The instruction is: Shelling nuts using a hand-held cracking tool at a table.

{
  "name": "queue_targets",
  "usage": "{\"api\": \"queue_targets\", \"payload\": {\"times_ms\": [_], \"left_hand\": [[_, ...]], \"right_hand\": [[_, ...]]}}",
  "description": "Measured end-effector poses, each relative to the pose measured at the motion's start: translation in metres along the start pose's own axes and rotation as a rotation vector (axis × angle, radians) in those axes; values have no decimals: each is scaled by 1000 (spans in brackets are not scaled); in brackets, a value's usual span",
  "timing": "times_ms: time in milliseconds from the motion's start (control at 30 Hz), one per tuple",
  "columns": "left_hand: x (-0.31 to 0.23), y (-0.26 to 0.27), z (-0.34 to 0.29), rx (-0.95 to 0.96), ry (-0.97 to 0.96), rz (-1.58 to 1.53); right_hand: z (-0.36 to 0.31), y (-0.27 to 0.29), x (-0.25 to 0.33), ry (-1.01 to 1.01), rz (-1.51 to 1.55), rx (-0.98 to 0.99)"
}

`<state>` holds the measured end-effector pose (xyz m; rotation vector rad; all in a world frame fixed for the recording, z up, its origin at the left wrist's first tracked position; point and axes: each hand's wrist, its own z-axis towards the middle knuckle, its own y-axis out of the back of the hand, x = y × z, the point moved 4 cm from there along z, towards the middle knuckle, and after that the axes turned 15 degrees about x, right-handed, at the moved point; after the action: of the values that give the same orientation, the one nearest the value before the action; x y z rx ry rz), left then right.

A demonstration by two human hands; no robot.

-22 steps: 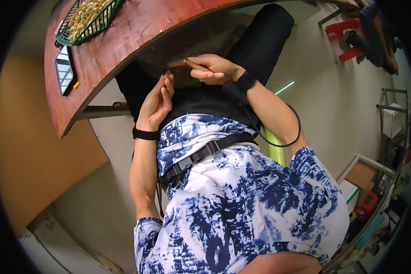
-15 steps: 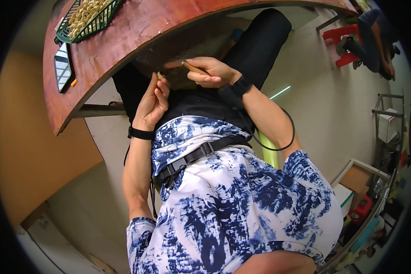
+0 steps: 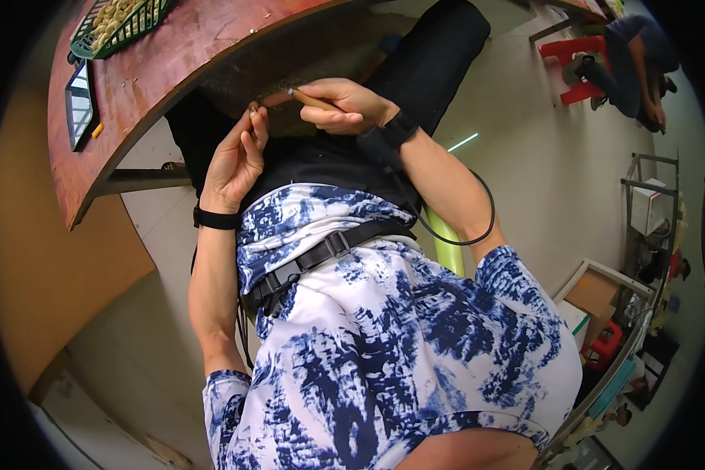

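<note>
Over my lap, beside the table's curved edge, my left hand (image 3: 236,160) pinches a small pale nut (image 3: 254,112) between thumb and fingertips. It looks like a cashew, mostly covered by the fingers. My right hand (image 3: 346,106) is closed around a slim wooden-handled tool (image 3: 313,100) with a metal collar. The collar end points at the nut, and its working tip is too small to make out. On the table sits a green plastic basket (image 3: 137,30) of pale cashew nuts (image 3: 116,19).
The reddish-brown table (image 3: 153,74) curves across the upper left. A phone (image 3: 78,106) and a short orange stick (image 3: 97,131) lie near its edge, with small crumbs about. At the far right a person (image 3: 638,66) sits by a red stool (image 3: 576,53). A metal rack (image 3: 654,184) stands below them.
The whole view has shifted, so table, basket and both hands appear further left and higher. Both hands keep their grips; the left fingers have turned slightly around the nut.
</note>
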<state>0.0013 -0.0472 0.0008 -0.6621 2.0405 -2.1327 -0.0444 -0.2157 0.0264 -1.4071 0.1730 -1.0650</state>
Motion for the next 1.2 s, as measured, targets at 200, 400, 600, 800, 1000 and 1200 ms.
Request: {"api": "queue_targets", "payload": {"times_ms": [200, 400, 600, 800, 1000, 1200], "left_hand": [[-3, -4, 7, -23, 8, -20], [-5, 2, 4, 20, 14, 48], [4, 3, 7, -83, 17, 187], [3, 0, 6, -144, 22, 254], [7, 3, 8, -182, 64, 325], [12, 3, 9, -165, 95, 365]], "right_hand": [[-2, 25, 5, 124, -45, -98], [5, 17, 5, 19, -109, -167], [-5, 2, -4, -99, -219, -96], [-2, -4, -9, -114, -235, -47], [3, -3, -9, -180, -306, -69], [-3, -3, -9, -182, -356, -73]]}}
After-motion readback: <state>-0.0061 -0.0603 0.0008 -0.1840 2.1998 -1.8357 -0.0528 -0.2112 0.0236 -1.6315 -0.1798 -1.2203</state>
